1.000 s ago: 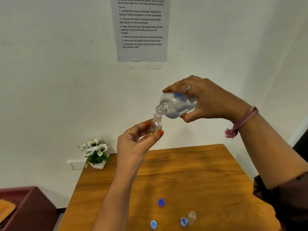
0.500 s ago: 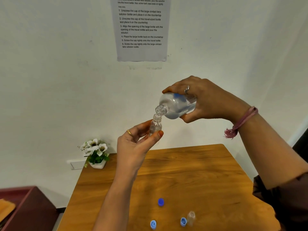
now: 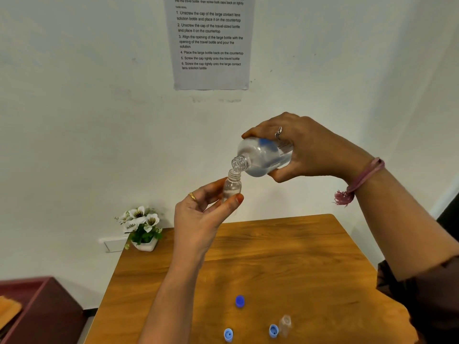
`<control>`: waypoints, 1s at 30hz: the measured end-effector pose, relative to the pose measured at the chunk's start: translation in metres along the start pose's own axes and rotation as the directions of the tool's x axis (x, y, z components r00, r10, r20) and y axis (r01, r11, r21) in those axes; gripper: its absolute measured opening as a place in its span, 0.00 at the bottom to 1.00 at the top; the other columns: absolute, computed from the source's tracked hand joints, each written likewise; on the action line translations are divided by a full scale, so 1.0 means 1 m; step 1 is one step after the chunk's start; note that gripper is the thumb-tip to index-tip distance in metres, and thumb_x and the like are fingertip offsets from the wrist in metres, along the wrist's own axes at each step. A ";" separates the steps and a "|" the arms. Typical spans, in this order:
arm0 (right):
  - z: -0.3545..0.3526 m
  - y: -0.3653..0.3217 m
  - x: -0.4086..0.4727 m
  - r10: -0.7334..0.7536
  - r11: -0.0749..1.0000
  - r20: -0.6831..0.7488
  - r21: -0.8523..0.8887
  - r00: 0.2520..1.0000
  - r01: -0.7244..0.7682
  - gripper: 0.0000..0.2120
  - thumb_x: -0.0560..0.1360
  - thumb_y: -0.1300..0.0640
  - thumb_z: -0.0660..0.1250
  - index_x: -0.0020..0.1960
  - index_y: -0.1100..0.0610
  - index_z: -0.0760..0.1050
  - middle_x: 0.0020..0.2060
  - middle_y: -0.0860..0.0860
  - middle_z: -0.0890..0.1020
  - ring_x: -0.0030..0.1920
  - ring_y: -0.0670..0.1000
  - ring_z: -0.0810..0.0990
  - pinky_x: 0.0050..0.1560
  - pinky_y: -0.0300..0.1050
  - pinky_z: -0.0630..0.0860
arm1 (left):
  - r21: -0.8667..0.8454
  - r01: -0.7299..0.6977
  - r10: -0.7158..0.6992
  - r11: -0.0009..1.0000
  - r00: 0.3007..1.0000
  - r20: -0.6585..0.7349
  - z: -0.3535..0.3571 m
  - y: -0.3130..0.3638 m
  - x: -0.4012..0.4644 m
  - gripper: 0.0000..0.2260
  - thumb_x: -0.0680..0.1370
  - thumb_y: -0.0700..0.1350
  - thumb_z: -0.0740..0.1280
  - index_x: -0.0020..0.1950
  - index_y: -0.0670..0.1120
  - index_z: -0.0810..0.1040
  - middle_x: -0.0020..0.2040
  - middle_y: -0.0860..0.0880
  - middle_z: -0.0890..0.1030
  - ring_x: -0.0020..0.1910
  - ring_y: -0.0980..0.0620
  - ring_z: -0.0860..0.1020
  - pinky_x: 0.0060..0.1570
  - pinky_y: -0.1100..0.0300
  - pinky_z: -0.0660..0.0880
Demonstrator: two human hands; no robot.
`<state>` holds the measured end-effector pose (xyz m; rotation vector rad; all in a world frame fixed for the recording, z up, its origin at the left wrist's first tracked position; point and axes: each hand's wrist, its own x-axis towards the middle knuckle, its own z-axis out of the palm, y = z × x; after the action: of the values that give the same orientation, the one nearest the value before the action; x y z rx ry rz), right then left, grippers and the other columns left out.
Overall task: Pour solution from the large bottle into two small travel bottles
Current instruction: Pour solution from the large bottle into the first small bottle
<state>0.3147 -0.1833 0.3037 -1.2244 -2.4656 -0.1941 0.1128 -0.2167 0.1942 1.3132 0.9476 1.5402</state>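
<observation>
My right hand (image 3: 308,147) grips the large clear bottle (image 3: 263,156), tilted down to the left, its open neck just above the mouth of a small travel bottle (image 3: 232,186). My left hand (image 3: 201,214) holds that small bottle upright between thumb and fingers, high above the table. Some liquid lies in the lower side of the large bottle. A second small clear bottle (image 3: 285,325) stands uncapped on the wooden table (image 3: 298,256) near its front edge.
Three blue caps lie on the table: a dark one (image 3: 240,301), a light one (image 3: 228,334) and another light one (image 3: 273,330) beside the standing bottle. A white flower pot (image 3: 142,232) sits at the table's back left corner. An instruction sheet (image 3: 211,40) hangs on the wall.
Hardly anything differs: both hands keep the bottles mouth to mouth, with the large bottle staying tilted over the small one.
</observation>
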 end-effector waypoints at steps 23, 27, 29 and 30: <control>0.004 0.003 0.005 0.019 1.000 0.002 0.016 1.000 -0.019 0.38 0.63 0.55 0.78 0.69 0.52 0.68 0.61 0.51 0.77 0.56 0.46 0.68 0.53 0.39 0.69 | -0.029 0.016 -0.016 0.999 1.000 0.010 0.000 -0.001 0.007 0.14 0.67 0.38 0.76 0.49 0.52 0.82 0.43 0.58 0.86 0.47 0.60 0.83 0.40 0.72 0.76; 0.004 0.003 0.007 0.014 1.000 0.009 0.023 1.000 -0.015 0.37 0.63 0.56 0.78 0.69 0.52 0.68 0.60 0.51 0.77 0.56 0.46 0.69 0.53 0.36 0.68 | -0.029 0.015 -0.014 0.999 1.000 0.009 -0.001 -0.002 0.008 0.14 0.67 0.38 0.76 0.49 0.52 0.82 0.43 0.58 0.86 0.47 0.61 0.83 0.40 0.72 0.76; 0.004 0.003 0.008 0.016 1.000 0.010 0.019 1.000 -0.016 0.37 0.63 0.56 0.78 0.69 0.52 0.68 0.60 0.51 0.77 0.56 0.46 0.69 0.51 0.32 0.65 | -0.024 0.014 -0.014 1.000 1.000 0.010 -0.002 -0.002 0.008 0.14 0.67 0.38 0.76 0.48 0.53 0.82 0.42 0.59 0.86 0.47 0.61 0.83 0.40 0.72 0.76; 0.004 0.004 0.008 0.018 1.000 0.011 0.015 1.000 -0.018 0.37 0.63 0.56 0.78 0.69 0.52 0.68 0.61 0.51 0.77 0.55 0.45 0.68 0.51 0.31 0.64 | -0.022 0.014 -0.014 1.000 1.000 0.009 -0.002 -0.002 0.008 0.14 0.67 0.38 0.76 0.48 0.53 0.82 0.42 0.59 0.86 0.47 0.61 0.83 0.40 0.71 0.76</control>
<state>0.3121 -0.1739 0.3028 -1.2437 -2.4599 -0.1645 0.1108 -0.2081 0.1943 1.2950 0.9299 1.5285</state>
